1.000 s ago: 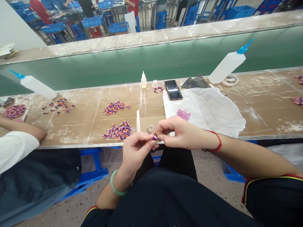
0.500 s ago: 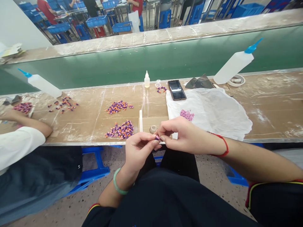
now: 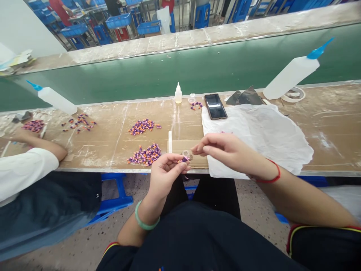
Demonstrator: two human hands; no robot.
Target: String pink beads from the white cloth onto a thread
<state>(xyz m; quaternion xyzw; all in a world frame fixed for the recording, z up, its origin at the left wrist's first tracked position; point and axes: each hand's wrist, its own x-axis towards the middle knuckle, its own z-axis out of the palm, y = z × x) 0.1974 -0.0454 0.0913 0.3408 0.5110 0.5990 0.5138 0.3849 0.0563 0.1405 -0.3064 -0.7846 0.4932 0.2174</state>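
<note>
My left hand pinches a small purple piece with pink and orange parts between thumb and fingertips. Just right of it, my right hand hovers above a cardboard piece, its fingers slightly apart and nothing visible in them. Its fingertips are close to a small round clear container, partly hidden behind the left fingers. Two piles of purple, pink and orange pieces lie to the left: a nearer pile and a farther pile. A white stick rests beside the cardboard.
A white cloth lies to the right, a phone on its edge. Behind stand a small dropper bottle and a large tilted bottle by a tape roll. At left are another bottle and a co-worker's arm.
My right hand has let go of the purple piece and moved slightly up and right, away from the left hand. The left hand keeps the piece. The view has shifted slightly.
</note>
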